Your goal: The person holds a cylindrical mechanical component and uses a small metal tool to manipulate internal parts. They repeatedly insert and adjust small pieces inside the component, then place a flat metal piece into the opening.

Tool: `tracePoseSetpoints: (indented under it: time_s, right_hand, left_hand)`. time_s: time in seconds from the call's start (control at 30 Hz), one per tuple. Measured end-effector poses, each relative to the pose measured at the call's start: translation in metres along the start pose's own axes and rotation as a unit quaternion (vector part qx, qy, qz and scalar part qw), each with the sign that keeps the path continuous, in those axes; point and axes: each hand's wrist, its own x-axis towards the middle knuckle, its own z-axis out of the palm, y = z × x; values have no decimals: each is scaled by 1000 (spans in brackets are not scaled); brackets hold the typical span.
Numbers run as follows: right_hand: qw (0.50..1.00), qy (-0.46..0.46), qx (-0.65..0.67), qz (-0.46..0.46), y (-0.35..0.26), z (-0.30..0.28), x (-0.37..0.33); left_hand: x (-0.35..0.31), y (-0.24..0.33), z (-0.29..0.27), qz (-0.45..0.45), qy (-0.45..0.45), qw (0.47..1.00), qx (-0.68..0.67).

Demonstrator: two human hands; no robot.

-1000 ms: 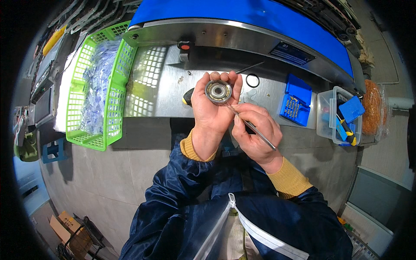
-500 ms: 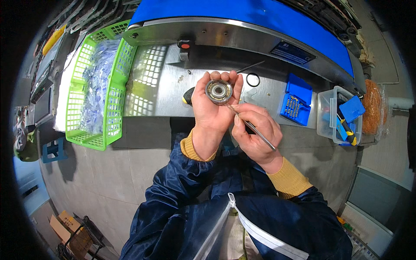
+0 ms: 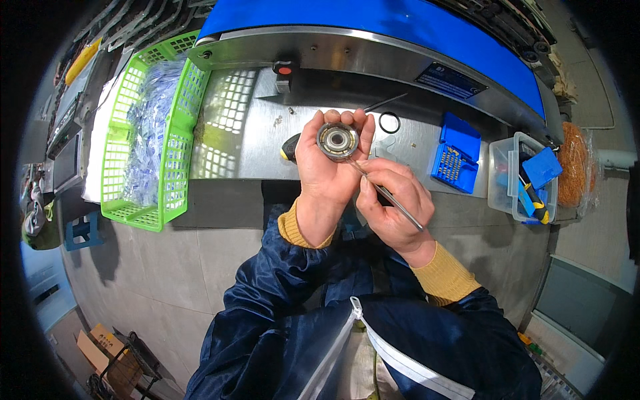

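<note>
A round metal ball bearing (image 3: pixel 337 141) lies face up on the fingers of my left hand (image 3: pixel 325 167), which is turned palm up and curls round it. My right hand (image 3: pixel 397 203) pinches a slim metal rod-like tool (image 3: pixel 399 208) like a pen. The tool's thin tip reaches the bearing's lower right rim; whether it touches is too small to tell. On the metal surface beyond my left fingers lies a black ring (image 3: pixel 389 123). Close to it is a dark pointed tool (image 3: pixel 385 102), partly hidden by my fingertips. A black and yellow handle (image 3: pixel 290 148) shows beside my left hand.
A green basket (image 3: pixel 175 153) with clear plastic bags stands left on the metal worktop (image 3: pixel 257 157). A blue-belted conveyor (image 3: pixel 373 20) crosses the back. Right are an open blue bit case (image 3: pixel 455 160), a clear tool bin (image 3: pixel 501 193) and a bag of orange strands (image 3: pixel 575 167).
</note>
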Motion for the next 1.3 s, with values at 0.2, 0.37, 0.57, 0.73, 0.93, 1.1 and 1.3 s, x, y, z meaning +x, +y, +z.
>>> tracePoseSetpoints:
  time_s: [0.2, 0.37, 0.57, 0.73, 0.93, 1.1, 1.3]
  right_hand:
    - [1000, -4, -10, 5, 0, 0, -1]
    - [1000, -6, 1, 16, 0, -2, -4]
    - [998, 1, 31, 52, -7, -15, -6]
    - [972, 75, 86, 206, 9, -70, -7]
    - [930, 45, 79, 355, 89, -167, -1]
    - [933, -73, 8, 351, 111, -176, -13]
    - [929, -97, 3, 357, 117, -172, -12]
  left_hand:
    - [1, -1, -2, -3, -21, 1000, 5]
    - [2, 0, -2, 7, 24, 1000, 18]
    - [1, 1, -4, -7, 22, 1000, 6]
    - [-4, 2, 0, 4, 52, 998, 30]
    - [-5, -8, 1, -58, 42, 996, 44]
    - [-4, -18, -2, -80, 64, 993, 51]
    - [0, -26, 0, -97, 69, 992, 35]
